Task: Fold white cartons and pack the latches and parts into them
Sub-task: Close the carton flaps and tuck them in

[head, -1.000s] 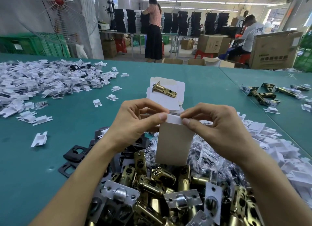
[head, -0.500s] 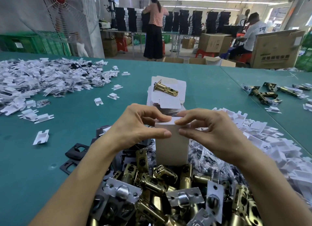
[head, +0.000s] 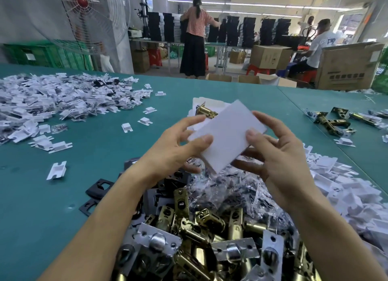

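We hold the folded white carton [head: 227, 134] tilted above the latches [head: 199, 228] heaped on the tabletop [head: 63, 196], our left hand [head: 178, 150] and right hand [head: 281, 155] each pinching it, thumb on top and fingers [head: 190, 168] beneath; it seems closed, so laying it gently aside probably comes next

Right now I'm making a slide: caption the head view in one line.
Left hand and right hand hold a white carton tilted above brass latches and bagged parts on a green table.
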### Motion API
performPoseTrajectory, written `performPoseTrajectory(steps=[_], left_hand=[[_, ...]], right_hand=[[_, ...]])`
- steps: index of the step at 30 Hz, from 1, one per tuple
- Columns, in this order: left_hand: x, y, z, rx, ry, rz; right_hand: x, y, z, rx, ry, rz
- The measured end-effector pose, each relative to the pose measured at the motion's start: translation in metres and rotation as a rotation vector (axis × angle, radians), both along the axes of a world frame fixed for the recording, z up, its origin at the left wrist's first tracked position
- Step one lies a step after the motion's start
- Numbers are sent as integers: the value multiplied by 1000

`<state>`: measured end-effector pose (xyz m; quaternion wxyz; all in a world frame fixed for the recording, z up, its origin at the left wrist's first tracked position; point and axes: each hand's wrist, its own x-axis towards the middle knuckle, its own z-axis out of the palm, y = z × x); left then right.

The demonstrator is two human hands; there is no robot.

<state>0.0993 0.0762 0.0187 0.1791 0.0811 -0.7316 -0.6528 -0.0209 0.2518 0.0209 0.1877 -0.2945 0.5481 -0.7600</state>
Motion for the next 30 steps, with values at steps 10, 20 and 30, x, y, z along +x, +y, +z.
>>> performPoseTrajectory(steps=[10, 20, 30], left_hand=[[-3, 5, 1, 190, -106, 72], [-21, -52, -3, 328, -39, 750], [0, -144, -59, 509, -246, 1057]], right_hand=[[20, -15, -7, -7, -162, -4], [6, 1, -5, 602, 243, 120], [-5, 9, -3, 702, 352, 186]])
